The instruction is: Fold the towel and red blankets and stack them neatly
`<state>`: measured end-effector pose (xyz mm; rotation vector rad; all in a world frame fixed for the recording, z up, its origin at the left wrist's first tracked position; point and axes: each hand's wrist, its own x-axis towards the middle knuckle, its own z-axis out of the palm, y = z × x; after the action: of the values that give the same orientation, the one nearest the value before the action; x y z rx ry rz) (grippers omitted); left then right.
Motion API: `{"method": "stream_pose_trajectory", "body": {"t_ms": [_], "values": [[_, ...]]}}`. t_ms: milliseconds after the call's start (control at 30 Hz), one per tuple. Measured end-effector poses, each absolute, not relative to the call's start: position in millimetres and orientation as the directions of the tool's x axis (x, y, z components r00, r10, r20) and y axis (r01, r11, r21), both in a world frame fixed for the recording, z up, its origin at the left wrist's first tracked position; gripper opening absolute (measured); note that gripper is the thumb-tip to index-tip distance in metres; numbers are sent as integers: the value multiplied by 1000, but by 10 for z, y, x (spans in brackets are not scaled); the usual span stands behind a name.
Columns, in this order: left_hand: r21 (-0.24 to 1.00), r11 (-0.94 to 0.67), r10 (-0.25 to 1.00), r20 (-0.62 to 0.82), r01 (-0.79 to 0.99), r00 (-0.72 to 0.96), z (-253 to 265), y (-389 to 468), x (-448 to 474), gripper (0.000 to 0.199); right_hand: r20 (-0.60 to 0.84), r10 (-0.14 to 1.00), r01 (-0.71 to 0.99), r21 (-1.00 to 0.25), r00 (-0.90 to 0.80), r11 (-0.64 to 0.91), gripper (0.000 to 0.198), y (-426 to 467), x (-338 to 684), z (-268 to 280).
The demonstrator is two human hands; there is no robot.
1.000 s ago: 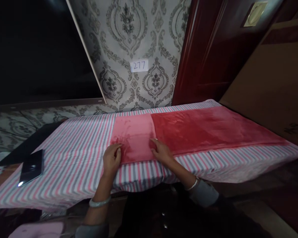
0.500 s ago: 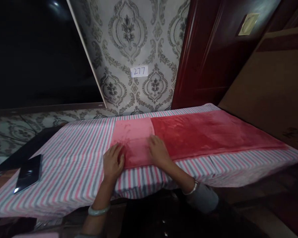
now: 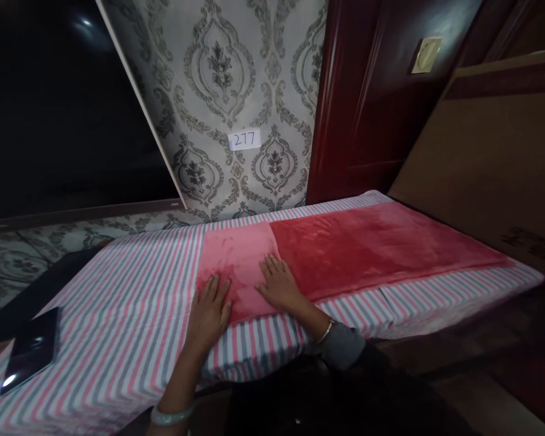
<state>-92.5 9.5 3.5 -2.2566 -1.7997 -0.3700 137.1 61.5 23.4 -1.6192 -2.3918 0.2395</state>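
A long red and pink plush cloth [image 3: 331, 260] lies across the striped sheet [image 3: 149, 303], its left end folded over into a lighter pink panel [image 3: 238, 248]. My left hand [image 3: 209, 312] rests flat at the left edge of that panel, fingers stretched out. Near the panel's right edge, where it meets the deeper red, my right hand [image 3: 279, 281] lies flat with its fingers slightly spread. Both palms touch the cloth and neither hand grips it. Darker brushed marks show in the pile by my left fingertips.
A dark phone or tablet [image 3: 31, 348] lies at the left of the sheet. Behind stand a large black screen [image 3: 68, 115], patterned wallpaper with a paper label [image 3: 244, 139] reading 277, and a dark red door frame [image 3: 345, 103]. A cardboard panel [image 3: 490, 157] leans at the right.
My right hand was blurred in motion and now lies still and flat. My left fingers, curled before, have straightened out on the pink panel. The whole view has shifted slightly.
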Motion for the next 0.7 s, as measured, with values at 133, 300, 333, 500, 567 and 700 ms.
{"method": "stream_pose_trajectory", "body": {"t_ms": [133, 300, 333, 500, 567, 700], "values": [[-7, -226, 916, 339, 974, 215, 46, 111, -919, 53, 45, 955, 913, -282, -293, 293, 71, 599, 1585, 245], [4, -212, 919, 340, 977, 198, 61, 73, -876, 52, 5, 973, 934, -280, -229, 221, 72, 565, 1637, 354], [9, -208, 922, 336, 978, 192, 64, 68, -879, 52, 26, 971, 930, -283, -238, 235, 72, 568, 1610, 397], [89, -205, 955, 238, 975, 179, 213, 203, -1009, 52, 143, 912, 861, -299, -386, 411, 72, 703, 1283, 587], [116, -188, 963, 216, 975, 160, 344, 345, -1042, 50, 141, 891, 841, -296, -431, 454, 69, 808, 1125, 611], [52, -108, 964, 248, 993, 92, 497, 619, -916, 50, 148, 859, 818, -265, -489, 511, 62, 1009, 970, 529]]}}
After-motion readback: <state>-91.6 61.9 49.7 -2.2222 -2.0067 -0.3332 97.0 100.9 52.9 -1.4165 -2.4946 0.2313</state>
